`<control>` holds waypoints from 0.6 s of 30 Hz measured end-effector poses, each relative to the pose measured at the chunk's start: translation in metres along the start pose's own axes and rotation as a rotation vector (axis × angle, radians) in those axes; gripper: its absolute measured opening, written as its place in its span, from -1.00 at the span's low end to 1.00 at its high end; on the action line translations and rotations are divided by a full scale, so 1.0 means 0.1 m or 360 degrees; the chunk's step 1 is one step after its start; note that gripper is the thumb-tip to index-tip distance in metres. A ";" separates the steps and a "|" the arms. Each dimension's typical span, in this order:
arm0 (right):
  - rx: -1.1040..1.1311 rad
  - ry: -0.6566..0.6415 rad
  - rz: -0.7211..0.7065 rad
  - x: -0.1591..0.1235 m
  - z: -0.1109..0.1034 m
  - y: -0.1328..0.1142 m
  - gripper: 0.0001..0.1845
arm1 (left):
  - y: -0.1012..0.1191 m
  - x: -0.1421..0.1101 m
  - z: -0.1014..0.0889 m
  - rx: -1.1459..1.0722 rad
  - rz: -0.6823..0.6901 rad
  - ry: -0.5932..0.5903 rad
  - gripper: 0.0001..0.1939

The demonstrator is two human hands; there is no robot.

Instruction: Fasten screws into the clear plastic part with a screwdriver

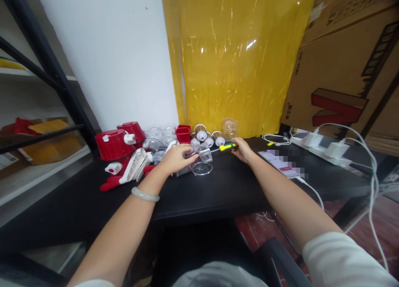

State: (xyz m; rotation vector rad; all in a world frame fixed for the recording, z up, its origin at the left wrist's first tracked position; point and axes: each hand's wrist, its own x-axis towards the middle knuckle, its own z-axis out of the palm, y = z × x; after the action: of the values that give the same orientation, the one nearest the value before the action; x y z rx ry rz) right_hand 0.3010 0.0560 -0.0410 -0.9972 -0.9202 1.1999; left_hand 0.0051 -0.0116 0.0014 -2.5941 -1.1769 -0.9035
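My left hand (pixel 178 159) is closed around a clear plastic cup-like part (pixel 205 152), held on its side over the black table. In my right hand (pixel 242 150) is a screwdriver (pixel 228 146) with a yellow and green handle. Its metal shaft points left and reaches the clear part; whether the tip touches a screw is too small to tell. Below the clear part, a round clear piece (pixel 202 168) rests on the table. White and red handle-like parts (pixel 135 166) lie left of my left hand.
Red housings (pixel 112 144), clear cups (pixel 160 135), a red square container (pixel 183 134) and several white-ended cylinders (pixel 201 132) line the table's back. At right are a phone (pixel 279 164) with a cable, a power strip (pixel 321 149) and a cardboard box (pixel 346 62).
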 end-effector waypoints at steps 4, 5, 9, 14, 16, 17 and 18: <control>-0.0062 -0.0033 0.0014 0.00 -0.01 -0.02 -0.91 | 0.00 0.00 -0.01 -0.0008 0.0005 0.0014 -0.68; -0.0154 -0.0024 -0.0004 0.02 -0.02 -0.01 -0.88 | 0.00 0.00 0.00 -0.0007 0.0002 0.0017 -0.68; -0.0583 0.0068 -0.0159 0.08 -0.08 0.05 -0.67 | -0.01 0.01 0.01 -0.0016 -0.0015 -0.0001 -0.68; -0.0376 0.0047 -0.0127 0.06 -0.06 0.06 -0.80 | 0.00 0.01 0.00 -0.0009 -0.0002 0.0016 -0.68; -0.0157 -0.0022 -0.0069 0.03 -0.04 0.04 -0.81 | 0.01 0.01 -0.01 -0.0005 -0.0003 0.0002 -0.68; -0.0064 -0.0058 -0.0039 0.02 -0.03 0.03 -0.79 | 0.01 0.01 -0.01 -0.0005 -0.0003 -0.0005 -0.67; 0.0005 -0.0081 -0.0020 0.01 -0.03 0.02 -0.77 | 0.01 0.01 -0.01 -0.0006 -0.0003 -0.0007 -0.67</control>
State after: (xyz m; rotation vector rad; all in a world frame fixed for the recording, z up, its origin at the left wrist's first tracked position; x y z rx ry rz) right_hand 0.3032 0.0571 -0.0434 -0.9610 -0.9629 1.2209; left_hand 0.0058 -0.0122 0.0028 -2.5995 -1.1802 -0.9021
